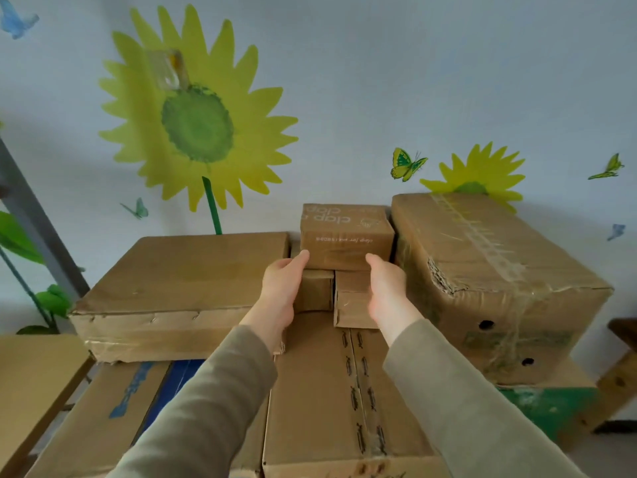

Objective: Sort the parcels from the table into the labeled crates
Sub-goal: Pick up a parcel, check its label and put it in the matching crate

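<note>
A small brown parcel printed "clap" [346, 236] sits on top of two smaller cardboard parcels [351, 300] at the middle of the stack, close to the wall. My left hand [281, 288] reaches to the parcel's lower left corner with straight fingers, its thumb tip touching the front face. My right hand [387, 289] is open at the lower right corner, fingertips at the front face. Neither hand has closed round the parcel.
A wide flat carton [179, 288] lies to the left and a big taped carton [493, 281] with a torn edge to the right. A long stapled carton [344, 391] lies under my forearms. A wall with sunflower and butterfly pictures stands just behind.
</note>
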### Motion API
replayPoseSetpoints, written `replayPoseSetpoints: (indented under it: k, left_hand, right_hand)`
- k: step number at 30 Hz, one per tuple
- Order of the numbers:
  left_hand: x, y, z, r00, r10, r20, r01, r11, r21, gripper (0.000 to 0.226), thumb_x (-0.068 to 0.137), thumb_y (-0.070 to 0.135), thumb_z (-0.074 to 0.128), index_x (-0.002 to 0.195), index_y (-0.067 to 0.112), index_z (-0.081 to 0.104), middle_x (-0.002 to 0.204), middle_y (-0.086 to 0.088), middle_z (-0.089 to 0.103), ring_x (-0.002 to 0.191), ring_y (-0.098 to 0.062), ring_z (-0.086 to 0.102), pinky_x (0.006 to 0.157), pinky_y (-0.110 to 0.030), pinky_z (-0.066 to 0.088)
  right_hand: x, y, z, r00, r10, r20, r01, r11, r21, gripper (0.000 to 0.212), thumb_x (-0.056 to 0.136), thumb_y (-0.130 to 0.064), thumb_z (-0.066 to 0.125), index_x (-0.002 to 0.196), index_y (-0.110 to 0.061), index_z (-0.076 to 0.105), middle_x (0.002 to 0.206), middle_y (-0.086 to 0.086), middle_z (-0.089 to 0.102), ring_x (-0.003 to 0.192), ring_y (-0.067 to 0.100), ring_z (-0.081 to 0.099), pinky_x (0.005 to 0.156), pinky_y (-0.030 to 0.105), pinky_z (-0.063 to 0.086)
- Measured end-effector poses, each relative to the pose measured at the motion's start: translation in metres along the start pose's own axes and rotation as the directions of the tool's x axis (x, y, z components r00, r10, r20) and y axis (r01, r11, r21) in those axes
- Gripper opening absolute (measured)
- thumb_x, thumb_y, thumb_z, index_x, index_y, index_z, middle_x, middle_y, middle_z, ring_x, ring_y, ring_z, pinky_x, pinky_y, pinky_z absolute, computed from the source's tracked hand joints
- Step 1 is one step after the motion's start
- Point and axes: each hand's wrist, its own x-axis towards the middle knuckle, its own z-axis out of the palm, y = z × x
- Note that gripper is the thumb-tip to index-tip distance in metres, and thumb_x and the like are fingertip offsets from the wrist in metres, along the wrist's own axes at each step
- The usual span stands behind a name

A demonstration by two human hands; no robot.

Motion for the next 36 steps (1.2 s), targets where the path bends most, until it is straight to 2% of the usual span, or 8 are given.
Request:
replayPoseSetpoints:
  k: [4,6,9,13,20,24,29,36]
  left_hand:
    - [0.035,0.011,0.009,0.999,0.002,-0.05,-0.002,1.0,-0.001,0.053,0.09,0.036,0.059,0.133,0.007,0.049,0.134,-0.015,0.052,0.126,-0.032,0.047,0.108,-0.043,0.036]
    - [0.048,0.015,0.013,0.997,0.011,-0.07,-0.01,1.0,0.02,0.05,0.091,0.035,0.058,0.13,0.005,0.052,0.127,-0.017,0.057,0.12,-0.034,0.052,0.105,-0.044,0.039]
    - [0.067,0.021,0.021,0.998,0.019,-0.061,-0.019,1.0,0.01,0.046,0.092,0.035,0.056,0.128,0.005,0.051,0.115,-0.008,0.06,0.106,-0.024,0.055,0.095,-0.034,0.044]
    - [0.081,0.024,0.031,0.999,0.025,-0.047,-0.025,1.0,0.015,0.054,0.092,0.039,0.056,0.134,0.006,0.047,0.126,-0.006,0.056,0.108,-0.021,0.051,0.089,-0.029,0.039]
    - [0.093,0.02,0.035,1.0,0.019,-0.022,-0.019,0.999,0.039,0.048,0.095,0.033,0.052,0.133,0.004,0.046,0.111,-0.002,0.054,0.106,-0.021,0.051,0.089,-0.029,0.038]
    - [0.093,0.024,0.032,0.999,0.033,-0.04,-0.032,0.999,0.02,0.044,0.094,0.031,0.052,0.131,0.007,0.05,0.118,-0.004,0.058,0.107,-0.022,0.054,0.092,-0.031,0.041]
    - [0.085,0.029,0.021,0.997,0.049,-0.064,-0.052,0.997,-0.049,0.047,0.087,0.034,0.058,0.128,0.012,0.053,0.12,-0.007,0.061,0.109,-0.027,0.057,0.1,-0.044,0.045]
    - [0.059,0.026,-0.006,0.984,0.127,-0.126,-0.135,0.989,-0.062,0.044,0.089,0.031,0.06,0.126,0.01,0.051,0.117,-0.005,0.06,0.107,-0.022,0.057,0.097,-0.037,0.046]
  right_hand:
    - [0.025,-0.002,0.014,0.996,-0.014,-0.083,0.017,0.999,0.043,0.054,0.093,-0.023,0.055,0.142,-0.01,0.036,0.142,0.011,0.043,0.13,0.031,0.039,0.107,0.044,0.035]
    - [0.034,-0.002,0.019,0.994,-0.023,-0.103,0.027,0.999,0.041,0.054,0.094,-0.023,0.054,0.143,-0.011,0.035,0.143,0.01,0.042,0.131,0.031,0.039,0.108,0.045,0.035]
    - [0.047,-0.002,0.026,0.988,-0.046,-0.145,0.052,0.998,0.038,0.055,0.094,-0.022,0.052,0.144,-0.012,0.033,0.143,0.01,0.043,0.13,0.031,0.041,0.108,0.045,0.035]
    - [0.058,-0.002,0.029,0.981,-0.076,-0.178,0.081,0.996,0.022,0.054,0.094,-0.023,0.052,0.144,-0.013,0.034,0.142,0.009,0.044,0.129,0.031,0.043,0.108,0.047,0.035]
    - [0.067,0.0,0.028,0.974,-0.14,-0.178,0.137,0.99,-0.029,0.061,0.095,-0.033,0.05,0.15,-0.023,0.023,0.151,0.004,0.032,0.138,0.03,0.03,0.113,0.051,0.026]
    - [0.063,-0.003,0.032,0.978,-0.128,-0.163,0.133,0.991,0.017,0.06,0.094,-0.036,0.051,0.148,-0.027,0.026,0.149,0.003,0.035,0.135,0.029,0.035,0.11,0.048,0.03]
    - [0.05,-0.013,0.039,0.987,-0.088,-0.132,0.106,0.985,0.135,0.067,0.09,-0.037,0.059,0.146,-0.021,0.027,0.146,0.003,0.038,0.131,0.026,0.039,0.105,0.041,0.033]
    - [0.023,-0.018,0.037,0.992,-0.114,-0.061,0.122,0.982,0.144,0.066,0.085,-0.033,0.067,0.14,-0.014,0.036,0.139,0.007,0.045,0.125,0.026,0.045,0.092,0.036,0.037]
